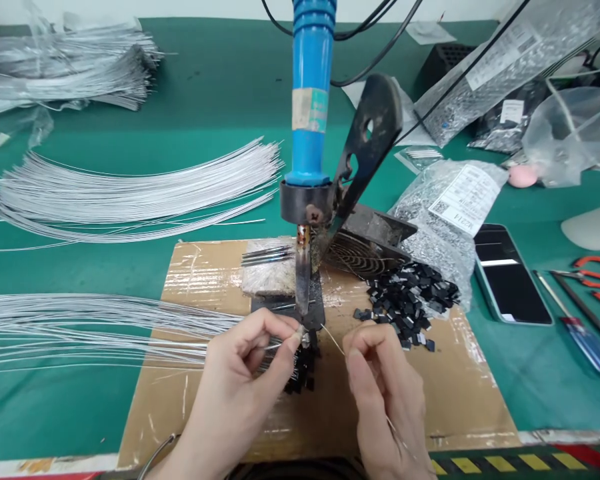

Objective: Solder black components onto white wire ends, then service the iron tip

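Observation:
A blue-handled soldering iron [311,73] is clamped upright, its tip [303,283] pointing down between my hands. Just below that tip, my left hand [250,377] pinches a small silvery part [306,339] between thumb and forefinger; its exact kind is too small to tell. My right hand [387,390] is closed on a thin solder wire [334,339], whose free end reaches toward the tip. Thin grey cables [180,320] run from the left to behind my left hand. Small black-ended pieces [305,380] lie beneath its fingertips, partly hidden.
Cardboard [175,400] covers the green table [210,87]. Loose black connectors [410,300] are heaped to the right, beside a small fan [365,250], a bubble-wrap bag [435,213] and a phone [513,273]. Farther right are a screwdriver [587,347] and red-handled pliers [597,273]. A cable bundle [140,190] lies left.

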Demonstrator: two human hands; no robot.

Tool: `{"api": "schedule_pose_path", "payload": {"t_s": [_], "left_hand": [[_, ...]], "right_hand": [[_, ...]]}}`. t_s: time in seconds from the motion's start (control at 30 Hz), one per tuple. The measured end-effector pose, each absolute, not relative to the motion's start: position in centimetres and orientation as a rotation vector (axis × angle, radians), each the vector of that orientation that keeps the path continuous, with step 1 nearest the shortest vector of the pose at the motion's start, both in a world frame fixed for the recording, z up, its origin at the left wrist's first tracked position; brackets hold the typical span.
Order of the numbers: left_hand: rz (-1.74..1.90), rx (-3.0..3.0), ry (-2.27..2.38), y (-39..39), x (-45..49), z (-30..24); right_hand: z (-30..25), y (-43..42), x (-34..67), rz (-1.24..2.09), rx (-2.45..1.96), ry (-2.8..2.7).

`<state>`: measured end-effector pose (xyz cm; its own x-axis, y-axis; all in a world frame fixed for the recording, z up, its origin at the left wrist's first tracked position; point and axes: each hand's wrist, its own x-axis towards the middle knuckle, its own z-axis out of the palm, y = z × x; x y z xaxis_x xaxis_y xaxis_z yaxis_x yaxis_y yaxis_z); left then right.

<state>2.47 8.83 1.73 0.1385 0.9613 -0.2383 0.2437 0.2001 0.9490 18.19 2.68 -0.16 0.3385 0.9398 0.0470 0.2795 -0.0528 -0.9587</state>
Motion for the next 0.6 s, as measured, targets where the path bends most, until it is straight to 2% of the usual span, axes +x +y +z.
{"api": "schedule_pose_path", "payload": {"t_s": [0.17, 0.4, 0.6], "left_hand": [[0.798, 1.304, 1.356, 9.4, 2.6, 2.2], [0.738, 1.277, 1.388, 9.8, 2.5, 2.5], [0.755, 1.267, 1.402, 10.0, 2.5, 2.4]], "right_hand": [[-0.6, 3.3, 18.9, 0.826, -1.388, -1.231], [0.3, 3.4, 18.0, 0.976, -1.386, -1.061], [0.4, 3.7, 18.1, 0.965, -1.427, -1.097]]}}
